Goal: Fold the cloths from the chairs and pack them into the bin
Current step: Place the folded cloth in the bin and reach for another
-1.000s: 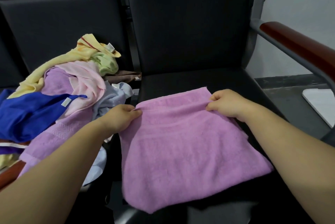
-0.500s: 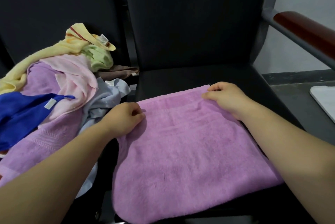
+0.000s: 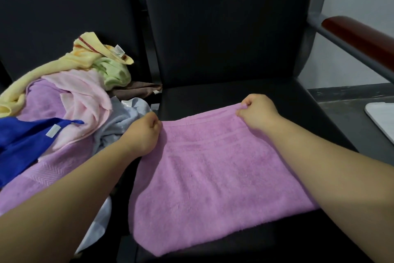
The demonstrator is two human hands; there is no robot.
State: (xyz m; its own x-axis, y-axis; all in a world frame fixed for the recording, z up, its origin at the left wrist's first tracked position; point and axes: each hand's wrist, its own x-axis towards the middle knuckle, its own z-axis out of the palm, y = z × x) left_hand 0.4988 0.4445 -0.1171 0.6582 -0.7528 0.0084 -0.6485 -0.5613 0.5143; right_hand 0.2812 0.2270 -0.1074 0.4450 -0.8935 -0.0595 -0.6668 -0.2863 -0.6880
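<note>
A mauve towel (image 3: pixel 213 188) is lying flat, already doubled over, on the seat of the right-hand black chair (image 3: pixel 213 96). Its near edge is hanging just past the seat's front edge. The left hand (image 3: pixel 145 132) is sitting at the towel's far left corner, near the seat's left edge, its grip clenched on the cloth there. The right hand (image 3: pixel 259 113) is pinching the towel's far right corner between thumb and curled fingers, its grip lifting a small ridge of the hem off the seat. Both forearms are reaching in from the near side.

On the left-hand chair (image 3: pixel 64 17) a loose heap of unfolded cloths is waiting. A yellow towel (image 3: pixel 64 66) is trailing over the top, with a green cloth (image 3: pixel 115 73) beside it. A pale pink towel (image 3: pixel 85 96), a lilac towel (image 3: pixel 42 105) and a blue cloth (image 3: pixel 25 139) are lying below them. A grey-blue cloth (image 3: pixel 121 120) is touching the left wrist, and a brown cloth (image 3: pixel 136 90) is poking out at the back. A red-brown armrest (image 3: pixel 362 37) is running along the right chair's far side.
</note>
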